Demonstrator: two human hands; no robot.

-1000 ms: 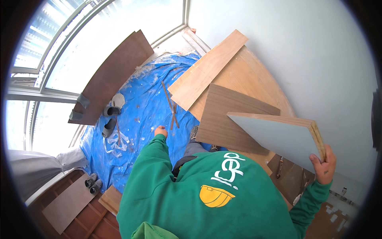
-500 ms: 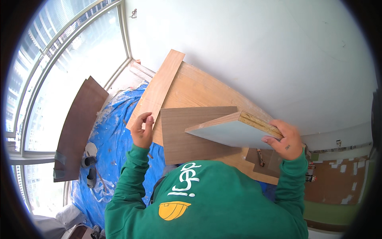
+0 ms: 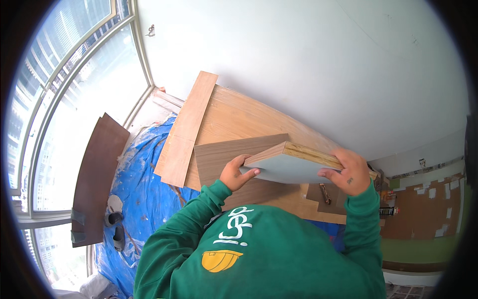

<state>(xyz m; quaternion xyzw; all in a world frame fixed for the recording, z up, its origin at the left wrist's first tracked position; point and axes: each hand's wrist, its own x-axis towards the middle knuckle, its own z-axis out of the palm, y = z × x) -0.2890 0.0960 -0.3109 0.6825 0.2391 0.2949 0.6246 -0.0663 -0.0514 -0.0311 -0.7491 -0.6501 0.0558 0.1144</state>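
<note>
pale-faced board (image 3: 294, 170) is held tilted over the brown wood-grain panel (image 3: 214, 159), layered edge uppermost. right hand (image 3: 350, 172) grasps its right end, thumb on the pale face; left hand (image 3: 239, 174) grasps its left corner, thumb likewise in front. whether the board's underside touches the panel cannot be told from this angle. the white wall (image 3: 298, 65) stands apart beyond. blue sheeting (image 3: 144, 172) spreads between the narrow plank (image 3: 186, 129) and the dark panel (image 3: 97, 184) by the window (image 3: 74, 114).

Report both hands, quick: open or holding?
Left hand: holding the pale-faced board at its left end.
Right hand: holding the same board at its right end.
</note>
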